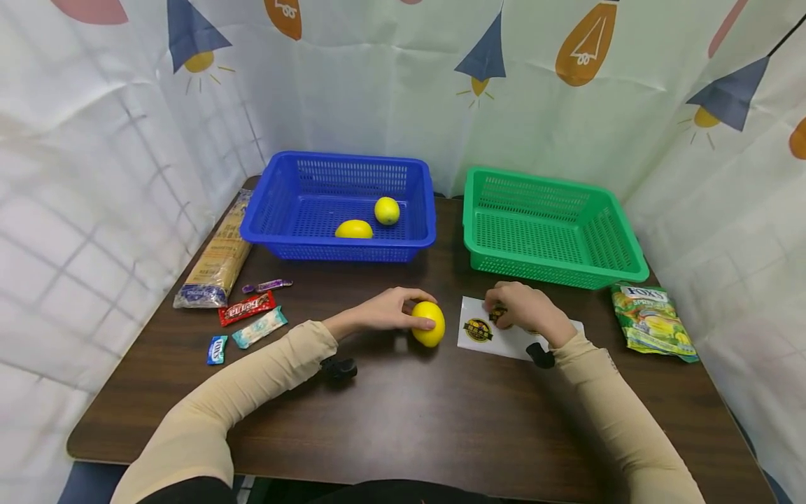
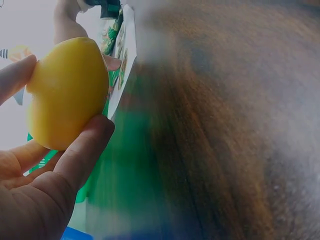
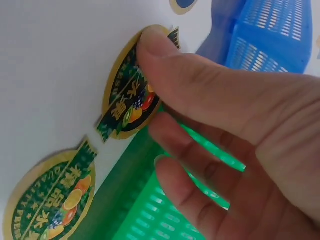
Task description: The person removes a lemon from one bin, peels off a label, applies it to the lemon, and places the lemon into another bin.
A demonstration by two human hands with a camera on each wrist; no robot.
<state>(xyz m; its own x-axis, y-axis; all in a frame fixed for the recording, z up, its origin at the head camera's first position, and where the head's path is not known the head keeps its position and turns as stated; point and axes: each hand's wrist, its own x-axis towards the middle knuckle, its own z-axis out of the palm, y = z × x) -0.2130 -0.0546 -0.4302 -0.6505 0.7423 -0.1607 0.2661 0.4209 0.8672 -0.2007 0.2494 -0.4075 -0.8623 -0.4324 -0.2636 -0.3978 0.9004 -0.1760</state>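
Observation:
My left hand (image 1: 392,309) grips a yellow lemon (image 1: 431,325) over the middle of the table, thumb on one side and fingers on the other; the left wrist view shows the lemon (image 2: 70,95) close up. To its right lies a white sheet of stickers (image 1: 504,344). My right hand (image 1: 524,308) is at the far edge of this sheet, pinching an oval black-and-gold fruit sticker (image 3: 131,97). The thumb lies over the sticker's face, and the index fingertip is at its edge, partly hidden. Another such sticker (image 1: 478,330) sits on the sheet beside it.
A blue basket (image 1: 340,252) with two lemons stands at the back left, a green basket (image 1: 554,274) at the back right. Small wrapped snacks (image 1: 248,308) and a long noodle-like packet (image 1: 217,262) lie left. A green bag (image 1: 651,318) lies far right.

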